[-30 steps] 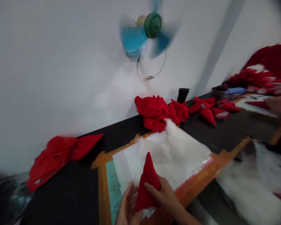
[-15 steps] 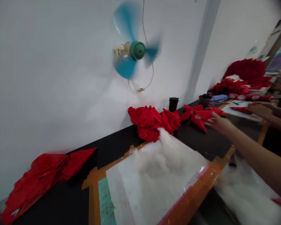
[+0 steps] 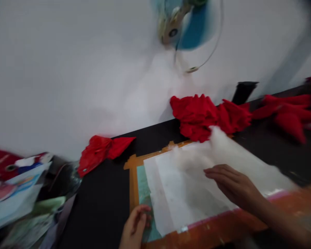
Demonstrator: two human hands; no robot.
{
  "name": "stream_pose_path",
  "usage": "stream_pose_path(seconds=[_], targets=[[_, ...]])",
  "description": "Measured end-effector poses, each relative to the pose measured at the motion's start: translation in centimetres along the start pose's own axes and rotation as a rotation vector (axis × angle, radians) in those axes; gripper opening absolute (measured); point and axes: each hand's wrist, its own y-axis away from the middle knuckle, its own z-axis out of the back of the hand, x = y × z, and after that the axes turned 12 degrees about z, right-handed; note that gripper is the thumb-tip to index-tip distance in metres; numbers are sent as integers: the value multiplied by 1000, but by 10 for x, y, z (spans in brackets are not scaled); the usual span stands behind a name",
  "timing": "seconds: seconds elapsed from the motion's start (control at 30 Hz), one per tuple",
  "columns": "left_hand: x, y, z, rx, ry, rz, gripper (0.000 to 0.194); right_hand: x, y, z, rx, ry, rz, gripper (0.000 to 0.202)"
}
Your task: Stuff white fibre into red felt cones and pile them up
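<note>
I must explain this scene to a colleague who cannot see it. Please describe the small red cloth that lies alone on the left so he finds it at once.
Start at the white wall behind the black table. The small red cloth lies at the wall's foot, left of the orange-taped white sheet. Unlike the bigger red pile, it lies alone.

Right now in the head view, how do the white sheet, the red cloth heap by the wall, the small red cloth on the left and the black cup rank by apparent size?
1. white sheet, clearly largest, though nearest the camera.
2. red cloth heap.
3. small red cloth.
4. black cup, smallest; it stands farthest back and is blurred.
</note>
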Motion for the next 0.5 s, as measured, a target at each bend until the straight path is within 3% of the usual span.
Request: stream_pose_path(seconds=[0.07, 0.17, 0.3, 0.4, 0.5], targets=[[-4, -2, -2, -11, -46, -29, 50, 7, -16, -23, 92, -28, 73, 34], [-7, -3, -9, -23, -99, -54, 41, 4, -39, -55, 171, -24, 65, 27], [-12, -7, -10, -67, -204, -125, 27, -5, -60, -89, 143, 47, 74, 29], [-26, -21, 6, -185, -274, -226, 21, 0, -64, -108, 70, 26, 174, 33], [-48, -49, 39, -383, -475, -366, 20, 14, -52, -122, 42, -57, 317, 35]])
